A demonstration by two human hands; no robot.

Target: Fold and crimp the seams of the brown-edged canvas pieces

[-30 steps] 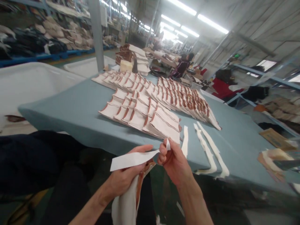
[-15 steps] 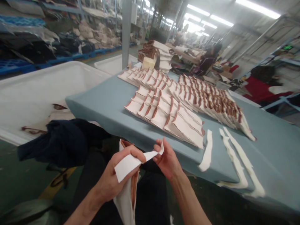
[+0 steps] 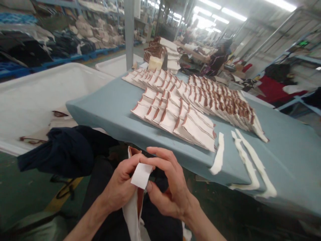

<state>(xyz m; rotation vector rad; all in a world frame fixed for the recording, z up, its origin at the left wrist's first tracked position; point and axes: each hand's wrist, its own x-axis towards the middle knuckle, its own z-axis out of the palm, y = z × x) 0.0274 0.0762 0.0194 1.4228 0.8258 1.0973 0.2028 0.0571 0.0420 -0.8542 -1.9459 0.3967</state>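
Observation:
My left hand is closed on a folded white fabric piece with a brown inner side, which hangs down over my lap. A short flat end of a white strip lies across the front of that hand; its other end is hidden behind fingers. Close on the right, my right hand has its thumb and fingers apart. Its thumb tip is at the strip's lower right corner, and its fingers reach over to the left fingertips. Whether it touches the strip is hard to make out.
Overlapping rows of white pieces with brown edges cover much of the blue-topped table. Several loose white strips lie along its near right side. White bins and dark cloth are at left. A person sits farther back.
My right hand has left the strip's stretched far end and moved in against my left hand, with its fingers spread. Less of the white strip shows now. The view has shifted slightly.

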